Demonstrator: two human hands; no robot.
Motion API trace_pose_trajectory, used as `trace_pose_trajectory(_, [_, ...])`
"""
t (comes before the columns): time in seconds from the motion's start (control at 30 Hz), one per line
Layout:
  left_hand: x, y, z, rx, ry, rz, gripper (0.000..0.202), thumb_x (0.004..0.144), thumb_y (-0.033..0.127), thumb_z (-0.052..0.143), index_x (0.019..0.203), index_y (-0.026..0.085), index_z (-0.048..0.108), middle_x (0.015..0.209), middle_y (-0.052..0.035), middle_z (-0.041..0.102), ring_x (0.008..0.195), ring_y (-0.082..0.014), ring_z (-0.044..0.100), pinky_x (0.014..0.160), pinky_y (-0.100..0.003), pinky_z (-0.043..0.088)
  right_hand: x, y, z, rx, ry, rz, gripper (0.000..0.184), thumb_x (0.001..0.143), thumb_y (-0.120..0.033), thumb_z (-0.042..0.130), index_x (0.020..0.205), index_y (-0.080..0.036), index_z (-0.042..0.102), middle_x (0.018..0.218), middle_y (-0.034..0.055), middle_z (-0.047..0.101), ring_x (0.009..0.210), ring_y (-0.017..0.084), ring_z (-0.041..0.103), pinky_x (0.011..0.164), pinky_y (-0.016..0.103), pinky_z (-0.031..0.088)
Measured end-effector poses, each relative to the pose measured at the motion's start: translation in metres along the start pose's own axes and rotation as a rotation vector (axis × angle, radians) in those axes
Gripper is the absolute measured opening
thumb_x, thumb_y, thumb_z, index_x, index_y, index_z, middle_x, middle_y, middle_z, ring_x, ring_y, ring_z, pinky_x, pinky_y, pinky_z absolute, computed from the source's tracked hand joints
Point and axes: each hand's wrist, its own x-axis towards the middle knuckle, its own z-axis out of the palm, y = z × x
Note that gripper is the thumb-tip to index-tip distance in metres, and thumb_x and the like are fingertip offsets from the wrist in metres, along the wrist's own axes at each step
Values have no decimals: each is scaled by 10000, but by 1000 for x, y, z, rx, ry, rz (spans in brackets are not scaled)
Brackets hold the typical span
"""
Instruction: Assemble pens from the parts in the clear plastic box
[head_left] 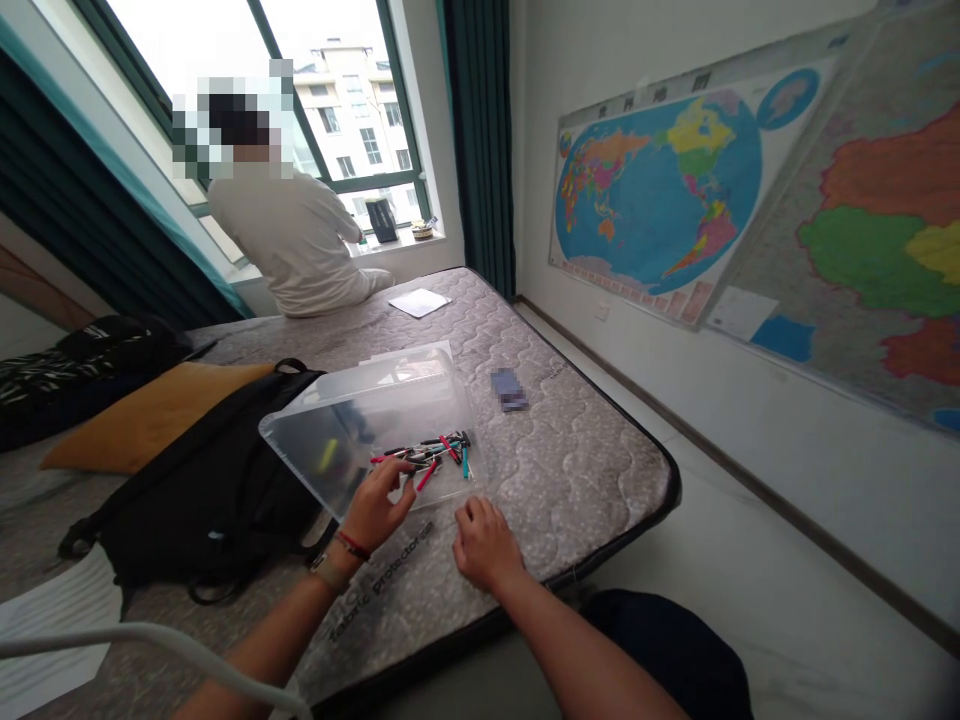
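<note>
A pale, curved cable [150,632] arcs before a clear plastic box [409,375]; a half-curled left hand [377,505], grip unclear, reaches slim multicoloured pens [442,450] inside, while the fisted right hand [486,545], contents hidden, rests just outside.

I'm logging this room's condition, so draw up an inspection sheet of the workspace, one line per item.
Surface: mattress with a grey, quilted-looking cover.
Job's things: loose pens, some red and teal, in a clear plastic tub.
Clutter: black backpack beside the tub; orange cushion; printed sheet at lower left.
Hands: left hand at the pens, grip unclear; right hand curled, near the tub.
Cables: pale, cord-like strand at lower left; ends not visible.
Surroundings: another person seated by the window; world map on the wall.
</note>
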Motion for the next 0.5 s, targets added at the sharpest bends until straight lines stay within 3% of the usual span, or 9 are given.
trace_pose_trajectory(0.1, [-66,-13,-14,25,61,-102,130,868,282,536,963,206,583,882,-31,640,744,-171,629,733,-310,529,1,0,0,0,-1,-7,192,805,-211,580,996,-194,569,1058,96,552,1015,265,470,886,384,383])
trace_pose_trajectory(0.27, [-160,-30,-20,-34,244,-432,267,844,423,572,1022,224,587,946,-40,678,797,-218,696,743,-354,586,0,-1,1,-22,15,-11,171,815,-203,568,986,-199,561,1040,86,547,992,252,475,874,372,384])
trace_pose_trajectory(0.37, [-184,-32,-18,-128,332,-599,334,847,486,554,1049,220,569,978,-63,677,863,-244,703,748,-375,606,0,-3,2,-47,18,-15,161,812,-189,562,972,-204,553,1025,78,543,980,245,476,859,360,386])
trace_pose_trajectory(0.5, [-188,-28,-18,-280,405,-727,393,846,527,547,1093,222,536,984,-74,703,904,-261,709,768,-407,613,0,-6,3,-74,28,-15,139,812,-174,559,947,-205,547,1010,73,540,972,236,477,861,344,384])
